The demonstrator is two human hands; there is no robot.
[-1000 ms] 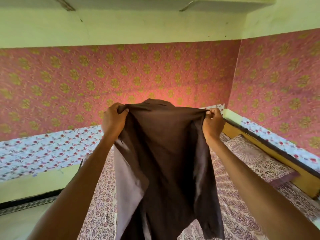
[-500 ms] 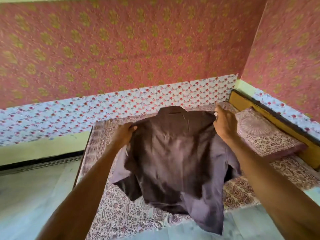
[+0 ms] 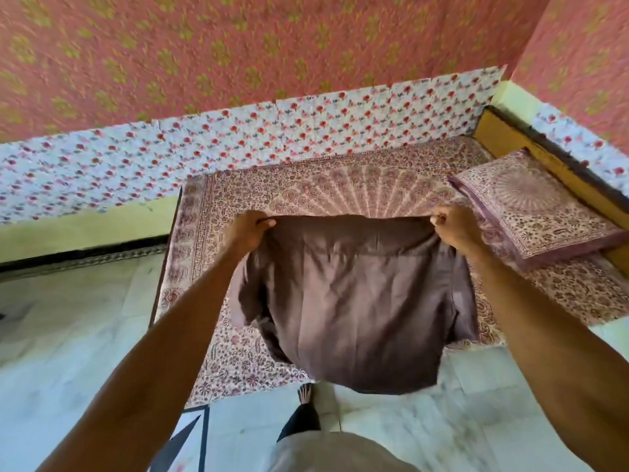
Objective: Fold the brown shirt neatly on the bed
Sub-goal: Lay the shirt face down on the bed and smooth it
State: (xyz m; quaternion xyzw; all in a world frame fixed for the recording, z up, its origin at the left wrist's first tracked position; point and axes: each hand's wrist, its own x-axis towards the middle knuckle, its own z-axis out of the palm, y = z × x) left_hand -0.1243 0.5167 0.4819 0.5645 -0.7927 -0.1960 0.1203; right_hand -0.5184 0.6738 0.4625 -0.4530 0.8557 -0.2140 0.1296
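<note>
The brown shirt [image 3: 350,301] hangs spread, back up, over the near edge of the bed [image 3: 306,185], its hem reaching past that edge above the floor [image 3: 68,335]. The left hand [image 3: 250,231] grips one shoulder and the right hand [image 3: 454,228] the other, fingers curled tight on the cloth. A patterned pillow [image 3: 534,209] lies at the bed's right end, near the right hand.

Bright, even, diffuse light, daylight look. Warm pink cast off the papered wall [image 3: 238,46]. Heavy motion blur on wall print and floral border [image 3: 306,131], sharper toward centre. Soft sheen and shallow crease shadows on brown shirt [image 3: 354,301]. Mild glare on pale floor [image 3: 68,335]. Strong wide-angle bending at edges; forearms [image 3: 153,352] stretched, lower corners soft.
</note>
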